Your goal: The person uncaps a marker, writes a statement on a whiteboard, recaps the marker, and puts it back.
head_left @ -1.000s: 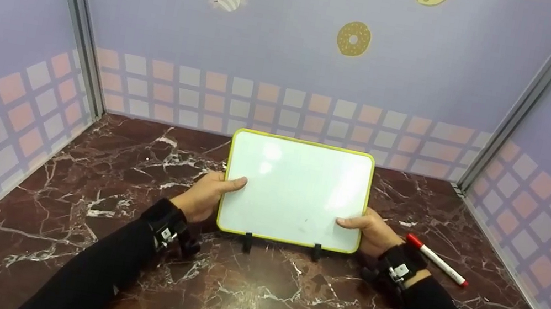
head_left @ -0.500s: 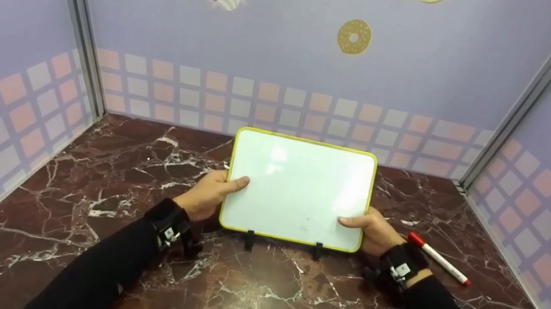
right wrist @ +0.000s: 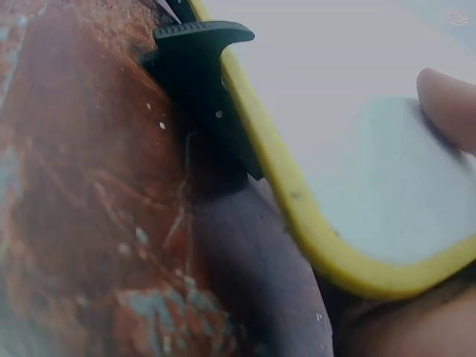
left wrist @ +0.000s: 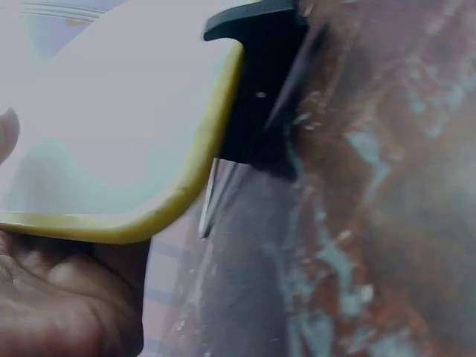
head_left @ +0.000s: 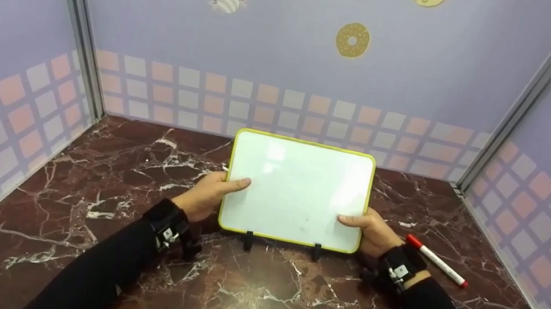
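A small whiteboard (head_left: 298,186) with a yellow frame leans upright at the middle of the table. Its lower edge sits in the hooked feet of a black stand (head_left: 248,240), most of which the board hides in the head view. My left hand (head_left: 204,196) grips the board's left edge, thumb on the white face and fingers behind. At the opposite edge my right hand (head_left: 374,231) holds it the same way, a little lower. Both wrist views show the yellow rim against a black foot (left wrist: 256,82), close over the table. The fingers behind the board are mostly hidden.
A red-capped white marker (head_left: 439,262) lies on the dark marbled table (head_left: 252,296), just right of my right wrist. Purple patterned panels (head_left: 281,55) enclose the table at the back and both sides, joined by metal corner posts (head_left: 77,15).
Both hands keep their hold on the whiteboard, which stays in the stand. Only a slight shift of the whole head view shows; the marker lies where it was.
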A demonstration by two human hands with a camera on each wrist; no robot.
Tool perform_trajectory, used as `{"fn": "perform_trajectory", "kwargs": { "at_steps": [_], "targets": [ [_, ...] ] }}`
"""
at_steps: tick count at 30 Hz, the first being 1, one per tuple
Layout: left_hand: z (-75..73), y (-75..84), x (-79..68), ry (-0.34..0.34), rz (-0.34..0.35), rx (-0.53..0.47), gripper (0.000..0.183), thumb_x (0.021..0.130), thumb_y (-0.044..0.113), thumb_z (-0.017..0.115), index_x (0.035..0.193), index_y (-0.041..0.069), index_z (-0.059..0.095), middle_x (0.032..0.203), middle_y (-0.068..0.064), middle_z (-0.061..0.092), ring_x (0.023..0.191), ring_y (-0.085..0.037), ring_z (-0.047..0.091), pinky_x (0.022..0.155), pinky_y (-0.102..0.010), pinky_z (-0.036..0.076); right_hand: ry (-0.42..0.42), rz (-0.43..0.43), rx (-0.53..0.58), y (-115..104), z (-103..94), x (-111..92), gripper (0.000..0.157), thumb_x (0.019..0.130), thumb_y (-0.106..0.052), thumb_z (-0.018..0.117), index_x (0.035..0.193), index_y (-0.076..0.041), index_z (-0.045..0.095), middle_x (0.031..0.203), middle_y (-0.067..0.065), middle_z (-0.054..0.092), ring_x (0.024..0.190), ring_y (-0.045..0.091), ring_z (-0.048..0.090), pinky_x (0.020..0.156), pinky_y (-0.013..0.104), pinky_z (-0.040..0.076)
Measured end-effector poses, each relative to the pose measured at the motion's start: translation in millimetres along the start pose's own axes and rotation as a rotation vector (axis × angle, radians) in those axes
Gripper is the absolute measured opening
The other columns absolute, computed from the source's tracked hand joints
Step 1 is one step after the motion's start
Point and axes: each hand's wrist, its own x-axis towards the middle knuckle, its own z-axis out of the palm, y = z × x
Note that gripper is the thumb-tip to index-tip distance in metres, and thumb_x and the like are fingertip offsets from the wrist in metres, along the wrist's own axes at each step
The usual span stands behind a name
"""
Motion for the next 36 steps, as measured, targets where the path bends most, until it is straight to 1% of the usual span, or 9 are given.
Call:
{"fn": "perform_trajectory", "kwargs": {
  "at_steps": [4, 8, 12, 18, 22, 25, 28, 32, 36],
  "targets": [
    [-2.6, 2.9, -1.6, 0.0, 0.003, 0.01, 0.044, 0.116, 0.025, 0.063, 0.144, -0.009, 0.061, 0.123, -0.014, 0.078, 0.112, -0.026, 0.078, 0.096, -0.046, 0.066, -0.002, -0.022, -0.018, -4, -1.4, -1, 0.032, 0.113, 0.001, 0.048, 0.138, -0.006, 0.066, 0.135, 0.015, 0.076, 0.125, 0.031, 0.074, 0.108, 0.051, 0.061],
    [-6.1, 6.0, -1.5, 0.012, 0.008, 0.019, 0.047, 0.116, 0.025, 0.063, 0.148, -0.009, 0.057, 0.126, -0.016, 0.077, 0.113, -0.027, 0.077, 0.096, -0.046, 0.066, 0.065, -0.032, -0.038, -7, -3.6, -4, 0.027, 0.12, -0.018, 0.049, 0.133, -0.006, 0.069, 0.127, 0.014, 0.079, 0.118, 0.028, 0.077, 0.104, 0.048, 0.063],
    [-7.1, 11.2, -3.2, 0.025, 0.011, 0.041, 0.049, 0.116, 0.026, 0.063, 0.15, -0.009, 0.055, 0.129, -0.018, 0.075, 0.113, -0.028, 0.077, 0.095, -0.046, 0.067, 0.158, -0.067, -0.083, -9, -7.0, -6, 0.041, 0.121, -0.042, 0.048, 0.128, -0.009, 0.072, 0.121, 0.009, 0.08, 0.113, 0.024, 0.078, 0.1, 0.044, 0.064],
    [-3.6, 9.4, -3.0, 0.011, 0.009, 0.044, 0.047, 0.116, 0.025, 0.063, 0.148, -0.01, 0.058, 0.128, -0.016, 0.077, 0.114, -0.027, 0.077, 0.096, -0.046, 0.066, 0.287, -0.157, -0.213, -18, -18.8, -12, 0.059, 0.117, -0.06, 0.043, 0.131, -0.009, 0.069, 0.119, 0.005, 0.079, 0.108, 0.021, 0.077, 0.09, 0.037, 0.065],
    [-2.9, 6.9, -2.7, 0.004, 0.016, 0.04, 0.045, 0.116, 0.024, 0.064, 0.146, -0.01, 0.06, 0.126, -0.016, 0.077, 0.114, -0.027, 0.077, 0.096, -0.045, 0.066, 0.417, -0.162, -0.37, -27, -31.4, -19, 0.072, 0.117, -0.06, 0.044, 0.142, 0.005, 0.062, 0.122, 0.007, 0.079, 0.112, 0.023, 0.076, 0.096, 0.04, 0.065],
    [-2.2, 7.3, -3.1, 0.007, 0.021, 0.041, 0.043, 0.116, 0.023, 0.064, 0.144, -0.01, 0.062, 0.124, -0.016, 0.078, 0.112, -0.026, 0.077, 0.095, -0.044, 0.066, 0.505, -0.152, -0.575, -34, -42.3, -28, 0.071, 0.121, -0.052, 0.043, 0.149, 0.012, 0.056, 0.131, 0.017, 0.075, 0.116, 0.028, 0.074, 0.099, 0.044, 0.065],
    [-1.7, 7.7, -3.2, 0.009, 0.022, 0.038, 0.042, 0.116, 0.023, 0.064, 0.143, -0.01, 0.063, 0.123, -0.015, 0.079, 0.111, -0.026, 0.078, 0.094, -0.044, 0.066, 0.585, -0.14, -0.825, -41, -53.5, -38, 0.064, 0.121, -0.046, 0.047, 0.15, 0.011, 0.058, 0.136, 0.027, 0.071, 0.118, 0.038, 0.072, 0.098, 0.048, 0.064],
    [-1.8, 6.9, -3.2, 0.003, 0.017, 0.031, 0.042, 0.116, 0.022, 0.064, 0.143, -0.01, 0.062, 0.123, -0.015, 0.079, 0.111, -0.026, 0.078, 0.094, -0.044, 0.066, 0.622, -0.103, -1.133, -48, -68.2, -51, 0.061, 0.119, -0.046, 0.054, 0.151, 0.005, 0.061, 0.14, 0.03, 0.068, 0.125, 0.047, 0.067, 0.106, 0.056, 0.057],
    [-1.3, 6.4, -3.3, -0.001, 0.02, 0.022, 0.042, 0.115, 0.021, 0.064, 0.143, -0.01, 0.062, 0.123, -0.015, 0.079, 0.111, -0.026, 0.078, 0.095, -0.044, 0.066, 0.61, -0.016, -1.285, -52, -81.3, -62, 0.072, 0.115, -0.055, 0.06, 0.154, 0.005, 0.057, 0.145, 0.031, 0.065, 0.129, 0.048, 0.065, 0.112, 0.064, 0.051]
  ]
}}
